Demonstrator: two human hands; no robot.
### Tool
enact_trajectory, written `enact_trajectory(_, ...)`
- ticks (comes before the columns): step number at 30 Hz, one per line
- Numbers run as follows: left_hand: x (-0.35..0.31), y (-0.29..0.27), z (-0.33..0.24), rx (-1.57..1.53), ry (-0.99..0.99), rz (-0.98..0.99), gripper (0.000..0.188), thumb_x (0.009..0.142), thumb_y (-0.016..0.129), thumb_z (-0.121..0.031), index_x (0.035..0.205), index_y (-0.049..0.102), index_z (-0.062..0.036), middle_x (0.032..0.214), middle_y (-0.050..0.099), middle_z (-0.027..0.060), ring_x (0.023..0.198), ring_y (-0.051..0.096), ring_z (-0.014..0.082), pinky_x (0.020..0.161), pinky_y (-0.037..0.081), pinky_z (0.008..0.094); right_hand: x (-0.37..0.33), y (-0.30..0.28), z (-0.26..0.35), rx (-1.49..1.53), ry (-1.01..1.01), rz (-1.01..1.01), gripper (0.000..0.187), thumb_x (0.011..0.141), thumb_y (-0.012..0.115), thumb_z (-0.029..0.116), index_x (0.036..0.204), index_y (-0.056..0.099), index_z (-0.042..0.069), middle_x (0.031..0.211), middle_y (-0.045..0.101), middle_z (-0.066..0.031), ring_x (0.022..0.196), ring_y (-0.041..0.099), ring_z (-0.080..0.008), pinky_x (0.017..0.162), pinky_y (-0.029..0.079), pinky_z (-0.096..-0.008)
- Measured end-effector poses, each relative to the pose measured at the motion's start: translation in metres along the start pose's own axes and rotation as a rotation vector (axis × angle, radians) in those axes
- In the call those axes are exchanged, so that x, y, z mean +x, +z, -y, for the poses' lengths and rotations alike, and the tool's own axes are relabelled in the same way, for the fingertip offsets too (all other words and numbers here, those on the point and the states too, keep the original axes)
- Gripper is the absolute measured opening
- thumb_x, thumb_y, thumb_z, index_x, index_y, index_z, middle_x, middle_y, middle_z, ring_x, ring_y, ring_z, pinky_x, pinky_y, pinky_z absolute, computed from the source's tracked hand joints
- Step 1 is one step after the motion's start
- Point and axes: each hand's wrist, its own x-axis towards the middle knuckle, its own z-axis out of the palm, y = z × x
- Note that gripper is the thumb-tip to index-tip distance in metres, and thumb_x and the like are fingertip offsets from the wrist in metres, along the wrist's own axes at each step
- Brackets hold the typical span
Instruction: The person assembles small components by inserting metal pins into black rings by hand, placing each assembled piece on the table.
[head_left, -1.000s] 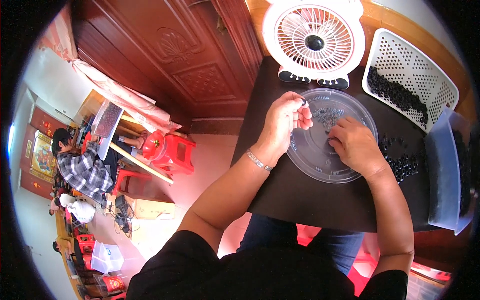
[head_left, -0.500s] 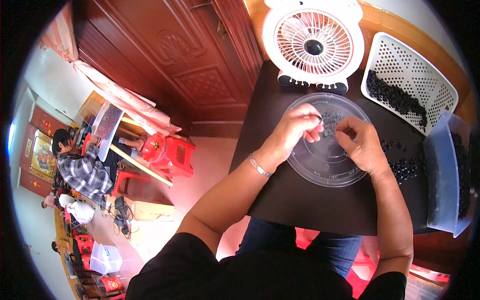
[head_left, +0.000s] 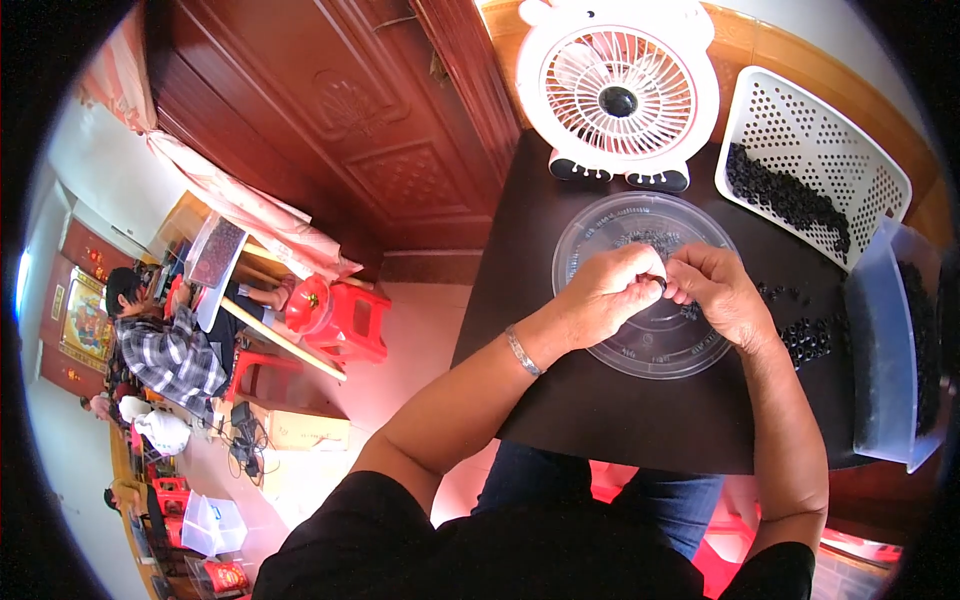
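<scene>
Over the clear round tray (head_left: 612, 222), the left hand (head_left: 608, 292) and right hand (head_left: 718, 292) pinch one small black part (head_left: 660, 284) together, apparently fitting it; next comes careful alignment.

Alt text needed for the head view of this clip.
Both hands, left hand and right hand, meet fingertip to fingertip on a small black part over a clear round plastic tray on a dark table. A white fan stands behind.

Bright, even daylight, sharp centre, strong fisheye bending and black vignette at edges.
</scene>
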Motion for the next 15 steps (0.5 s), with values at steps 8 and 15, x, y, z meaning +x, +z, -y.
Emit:
enact_trajectory(8,0.001,0.001,-0.012,0.09,0.069,-0.009,0.006,0.088,0.056,-0.008,0.088,0.053,-0.0028,0.08,0.052,0.0065,0.069,0.051,0.0156,0.064,0.044,0.0284,0.0,-0.002,0.0,0.08,0.059,0.061,0.029,0.094,0.054,0.028,0.083,0.062,0.001,0.072,0.062,-0.0031,0.063,0.053,-0.0087,0.06,0.044,-0.0225)
enact_trajectory(15,0.0,0.006,-0.017,0.099,0.135,0.01,0.004,0.088,0.055,-0.003,0.092,0.053,-0.0029,0.08,0.051,0.0062,0.069,0.049,0.0136,0.065,0.043,0.0272,-0.001,-0.007,-0.002,0.127,0.104,0.13,0.03,0.095,0.055,0.029,0.081,0.062,0.003,0.069,0.06,-0.0021,0.06,0.052,-0.0077,0.056,0.043,-0.022)
